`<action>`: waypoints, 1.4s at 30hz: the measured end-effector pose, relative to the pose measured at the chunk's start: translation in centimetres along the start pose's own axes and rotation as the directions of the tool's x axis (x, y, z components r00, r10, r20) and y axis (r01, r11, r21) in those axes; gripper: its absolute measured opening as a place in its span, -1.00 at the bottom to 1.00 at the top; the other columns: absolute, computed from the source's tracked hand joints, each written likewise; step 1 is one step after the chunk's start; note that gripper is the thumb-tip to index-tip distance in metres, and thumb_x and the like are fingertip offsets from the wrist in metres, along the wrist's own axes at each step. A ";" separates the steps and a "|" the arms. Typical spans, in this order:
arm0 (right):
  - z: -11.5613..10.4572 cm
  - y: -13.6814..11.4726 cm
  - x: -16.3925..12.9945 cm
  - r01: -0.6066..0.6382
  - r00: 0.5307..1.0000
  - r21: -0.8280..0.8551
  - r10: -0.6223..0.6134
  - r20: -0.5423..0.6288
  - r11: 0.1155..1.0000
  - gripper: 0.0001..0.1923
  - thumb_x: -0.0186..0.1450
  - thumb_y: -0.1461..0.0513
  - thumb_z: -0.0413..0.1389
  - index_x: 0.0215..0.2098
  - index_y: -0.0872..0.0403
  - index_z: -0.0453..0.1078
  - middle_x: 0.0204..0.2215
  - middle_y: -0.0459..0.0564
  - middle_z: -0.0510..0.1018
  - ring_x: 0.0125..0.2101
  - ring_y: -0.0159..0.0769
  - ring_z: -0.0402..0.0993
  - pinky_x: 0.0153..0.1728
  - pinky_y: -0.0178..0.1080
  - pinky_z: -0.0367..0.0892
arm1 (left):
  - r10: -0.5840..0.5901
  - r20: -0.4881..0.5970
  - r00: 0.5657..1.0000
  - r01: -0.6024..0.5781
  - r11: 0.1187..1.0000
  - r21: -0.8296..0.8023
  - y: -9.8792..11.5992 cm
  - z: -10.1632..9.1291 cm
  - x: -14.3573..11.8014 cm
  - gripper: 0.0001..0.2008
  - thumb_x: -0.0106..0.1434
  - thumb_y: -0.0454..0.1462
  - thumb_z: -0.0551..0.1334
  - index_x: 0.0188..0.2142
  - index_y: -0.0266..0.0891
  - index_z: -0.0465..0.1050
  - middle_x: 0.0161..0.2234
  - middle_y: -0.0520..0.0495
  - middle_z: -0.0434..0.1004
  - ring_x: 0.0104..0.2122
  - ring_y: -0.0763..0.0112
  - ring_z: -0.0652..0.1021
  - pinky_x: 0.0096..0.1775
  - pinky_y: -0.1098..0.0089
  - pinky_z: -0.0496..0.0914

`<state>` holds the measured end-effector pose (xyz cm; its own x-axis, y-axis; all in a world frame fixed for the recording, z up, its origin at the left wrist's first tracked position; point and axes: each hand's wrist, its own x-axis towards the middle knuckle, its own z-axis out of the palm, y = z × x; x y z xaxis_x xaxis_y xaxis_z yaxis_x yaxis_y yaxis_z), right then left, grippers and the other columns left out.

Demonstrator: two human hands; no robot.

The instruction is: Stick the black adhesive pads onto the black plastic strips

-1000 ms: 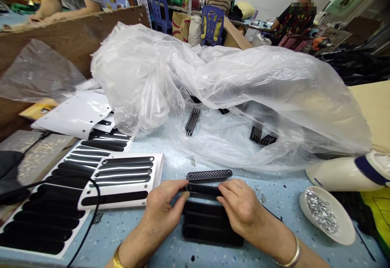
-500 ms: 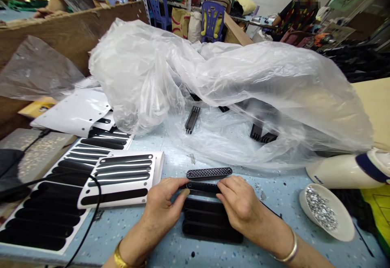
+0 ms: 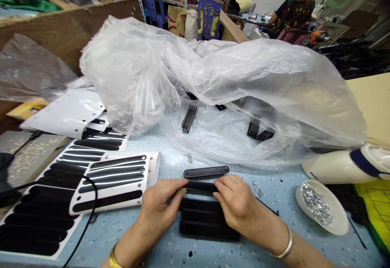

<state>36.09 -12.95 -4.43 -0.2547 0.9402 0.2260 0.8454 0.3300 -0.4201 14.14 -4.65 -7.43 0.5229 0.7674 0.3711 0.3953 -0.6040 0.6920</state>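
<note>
Your left hand (image 3: 160,209) & right hand (image 3: 236,203) pinch a black slotted strip (image 3: 201,186) at its ends, fingers curled shut on it, near edge of the speckled blue table (image 3: 274,195). Black vent panel (image 3: 210,221) just under it, mesh strip (image 3: 206,172) just beyond. Big plastic bag (image 3: 213,85) farther back, bowl of screws (image 3: 319,207) right, white slotted plates (image 3: 112,180) left. People sit at far benches.

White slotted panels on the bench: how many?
3 visible. One white slotted panel by the left hand, a longer one at far left, another behind; the plastic bag may hide more.
</note>
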 end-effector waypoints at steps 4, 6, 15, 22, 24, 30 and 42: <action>0.1 0.1 -0.1 -0.035 0.999 0.017 0.035 -0.003 0.999 -0.78 0.34 0.45 -0.02 -0.15 0.23 0.44 -0.32 0.15 0.48 -0.27 -0.10 0.38 -0.26 -0.03 0.38 | 0.099 0.004 0.995 -0.099 0.995 0.017 0.1 0.0 0.3 -0.81 0.28 -0.40 0.18 -0.19 -0.20 0.56 -0.33 -0.06 0.69 -0.36 0.35 0.66 -0.33 0.34 0.55; 0.2 0.2 -0.2 -0.064 0.998 0.056 0.064 -0.011 0.996 -0.78 0.33 0.44 0.00 -0.14 0.22 0.44 -0.33 0.14 0.48 -0.28 -0.11 0.39 -0.26 -0.05 0.38 | 0.142 -0.005 0.990 -0.141 0.990 0.025 0.0 0.0 0.3 -0.81 0.28 -0.41 0.18 -0.19 -0.21 0.55 -0.32 -0.07 0.69 -0.36 0.34 0.67 -0.34 0.34 0.55; 1.1 0.7 -0.7 -0.151 0.983 0.219 0.170 -0.068 0.964 -0.77 0.34 0.41 0.05 -0.08 0.22 0.48 -0.33 0.11 0.51 -0.30 -0.16 0.42 -0.26 -0.10 0.40 | 0.201 -0.016 0.979 -0.200 0.979 0.050 -0.6 0.5 0.1 -0.79 0.29 -0.45 0.19 -0.14 -0.23 0.51 -0.28 -0.10 0.68 -0.33 0.34 0.66 -0.33 0.32 0.56; 1.8 1.0 -1.1 -0.129 0.973 0.306 0.180 -0.146 0.943 -0.78 0.32 0.37 0.12 -0.09 0.23 0.52 -0.33 0.14 0.58 -0.33 -0.16 0.45 -0.28 -0.08 0.41 | 0.213 -0.028 0.977 -0.211 0.975 0.064 -0.5 0.6 -0.1 -0.79 0.30 -0.45 0.18 -0.13 -0.25 0.51 -0.27 -0.11 0.67 -0.31 0.36 0.65 -0.29 0.33 0.57; 2.0 1.2 -1.1 -0.122 0.964 0.335 0.192 -0.184 0.934 -0.79 0.32 0.35 0.13 -0.11 0.21 0.53 -0.35 0.13 0.59 -0.36 -0.17 0.46 -0.31 -0.09 0.41 | 0.209 -0.032 0.977 -0.207 0.977 0.060 -0.6 0.7 -0.1 -0.79 0.30 -0.45 0.18 -0.13 -0.26 0.51 -0.27 -0.11 0.67 -0.30 0.36 0.65 -0.28 0.33 0.57; 2.6 1.6 -1.2 -0.151 0.935 0.445 0.273 -0.226 0.883 -0.82 0.26 0.32 0.21 -0.16 0.11 0.57 -0.43 0.04 0.59 -0.41 -0.21 0.47 -0.38 -0.15 0.41 | 0.223 -0.026 0.974 -0.220 0.972 0.083 -0.5 0.6 0.1 -0.80 0.31 -0.44 0.17 -0.13 -0.27 0.51 -0.27 -0.12 0.67 -0.30 0.35 0.66 -0.28 0.33 0.57; 2.1 1.9 -1.2 -0.156 0.946 0.473 0.269 -0.180 0.867 -0.78 0.28 0.33 0.17 -0.12 0.05 0.56 -0.41 -0.01 0.60 -0.39 -0.25 0.47 -0.33 -0.16 0.42 | 0.206 -0.031 0.978 -0.204 0.978 0.054 -0.5 0.6 0.2 -0.80 0.31 -0.43 0.18 -0.14 -0.22 0.53 -0.26 -0.06 0.68 -0.30 0.37 0.66 -0.26 0.37 0.56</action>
<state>36.99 -13.25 -7.30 0.0704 0.9633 0.2589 0.5507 0.1789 -0.8153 14.47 -4.34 -8.07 0.5690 0.6332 0.5248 0.3203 -0.7584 0.5677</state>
